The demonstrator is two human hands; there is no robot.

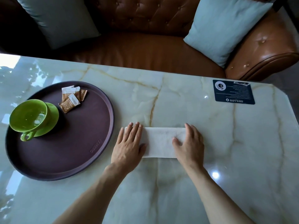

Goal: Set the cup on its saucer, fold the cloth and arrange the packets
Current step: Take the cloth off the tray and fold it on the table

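Observation:
A white cloth point(160, 141) lies folded into a long strip on the marble table, right of the tray. My left hand point(129, 143) presses flat on its left end and my right hand point(189, 141) lies flat on its right end, fingers spread. A green cup point(29, 117) stands on its green saucer point(53, 115) at the left of the round dark purple tray point(64, 152), handle toward me. Three brown-and-white packets point(72, 98) lie overlapping on the tray behind the saucer.
A dark blue card point(233, 92) lies at the table's far right. Beyond the table's far edge stands a brown leather sofa point(145, 50) with two pale blue cushions point(224, 28). The table's right corner is cut at an angle.

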